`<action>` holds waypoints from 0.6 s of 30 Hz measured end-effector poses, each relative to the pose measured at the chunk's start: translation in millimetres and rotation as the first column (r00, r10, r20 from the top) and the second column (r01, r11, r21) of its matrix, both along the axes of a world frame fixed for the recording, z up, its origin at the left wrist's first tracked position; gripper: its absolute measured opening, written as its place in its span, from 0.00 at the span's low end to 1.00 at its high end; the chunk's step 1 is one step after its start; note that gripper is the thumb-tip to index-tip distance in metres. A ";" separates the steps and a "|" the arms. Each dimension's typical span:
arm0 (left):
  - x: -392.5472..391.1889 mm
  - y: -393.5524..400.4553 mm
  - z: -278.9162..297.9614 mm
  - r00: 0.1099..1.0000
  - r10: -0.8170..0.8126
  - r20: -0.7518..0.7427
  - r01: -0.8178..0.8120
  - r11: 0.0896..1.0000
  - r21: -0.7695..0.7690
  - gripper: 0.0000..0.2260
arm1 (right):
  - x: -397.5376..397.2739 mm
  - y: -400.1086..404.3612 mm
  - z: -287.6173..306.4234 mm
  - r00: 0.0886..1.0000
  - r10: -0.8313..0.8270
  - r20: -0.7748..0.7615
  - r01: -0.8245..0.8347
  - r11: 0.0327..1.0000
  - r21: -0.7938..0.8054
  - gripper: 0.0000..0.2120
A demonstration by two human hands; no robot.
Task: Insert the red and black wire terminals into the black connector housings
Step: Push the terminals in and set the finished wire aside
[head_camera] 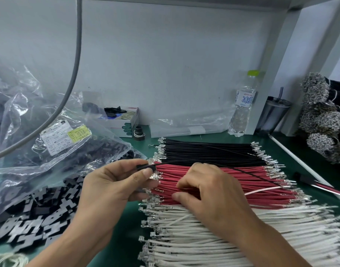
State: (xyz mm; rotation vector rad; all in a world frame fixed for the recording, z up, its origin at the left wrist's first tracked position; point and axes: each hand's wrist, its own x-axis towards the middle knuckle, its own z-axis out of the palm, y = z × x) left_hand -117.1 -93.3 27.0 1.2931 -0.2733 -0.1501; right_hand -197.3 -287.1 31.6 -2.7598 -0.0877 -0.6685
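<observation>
While the left hand [115,182] pinches a black connector housing [145,167] between thumb and curled fingers, a single black wire [223,167] runs out of that housing, arcing right over the wire rows to land near the far terminals. Right hand [207,189] sits knuckles-up on the red wires [242,182], fingers curled down, thumb and fingertip pressed into the bundle; can't tell if it has one wire actually pinched or is just touching them.

Wires lie in three flat rows on the green bench [292,151]: black wires [207,151] at the back, red in the middle, white wires [223,237] nearest the camera, metal terminals showing at both ends of each row.

Left of the hands: loose black housings [40,218] piled on the bench, spilling from a clear plastic bag [49,151] with a printed label.

Back wall area: small white box [124,120], water bottle [243,105], dark tumbler [272,114]. Far right: bundles of metal terminals [319,112] stacked up.
</observation>
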 end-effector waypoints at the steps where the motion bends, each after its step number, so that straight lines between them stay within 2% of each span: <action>1: 0.7 0.1 -0.5 1.000 0.004 0.001 -0.004 1.000 -0.004 0.12 | 1.5 3.6 0.8 1.000 0.018 -0.008 -0.019 1.000 -0.004 0.09; 4: 1.7 0.7 -0.5 1.000 0.014 0.005 -0.014 1.000 -0.010 0.15 | 5.3 10.0 2.4 0.999 0.041 -0.016 -0.042 0.998 -0.041 0.05; 7: 3.2 2.0 0.2 0.999 0.033 0.010 -0.033 0.999 -0.031 0.17 | 4.7 10.7 3.0 1.000 0.014 -0.005 -0.014 0.996 -0.084 0.04; 15: 8.7 6.9 1.5 0.999 0.021 -0.042 -0.024 0.997 -0.070 0.16 | 9.6 12.6 2.5 0.999 0.041 -0.006 -0.041 0.997 -0.071 0.05; 18: 9.7 8.4 1.2 0.999 0.011 -0.051 -0.015 0.998 -0.065 0.16 | 9.8 11.7 2.7 1.000 0.023 0.011 -0.022 0.998 -0.058 0.01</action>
